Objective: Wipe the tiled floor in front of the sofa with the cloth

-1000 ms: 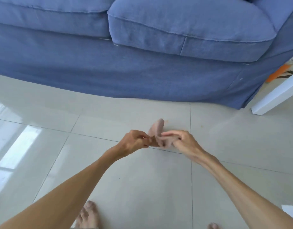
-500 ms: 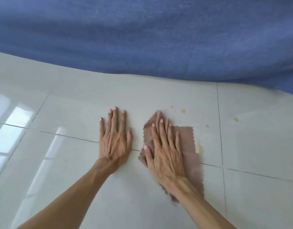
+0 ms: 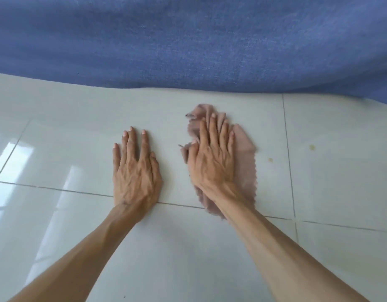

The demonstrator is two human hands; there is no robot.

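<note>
**Below the sofa skirt: cloth down, spots unwiped**

Across the far edge, the blue sofa (image 3: 188, 40) hangs close, so a long push could snag it. Your tiled floor (image 3: 57, 138) looks glossy; a braced palm may slip. Right hand (image 3: 212, 160) presses flat, fingers spread, on the pink cloth (image 3: 245, 166); left hand (image 3: 136, 171) lies open on bare tile. Yellowish spots (image 3: 270, 159) sit right of it.

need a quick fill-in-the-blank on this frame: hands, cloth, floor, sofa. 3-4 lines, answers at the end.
1. The cloth lies under the ____ hand.
2. The left hand rests flat on the bare ____.
3. The sofa fabric behind the hands is ____.
4. The yellowish spots on the tiles lie to the ____ of the cloth.

Missing words: right; floor; blue; right
</note>
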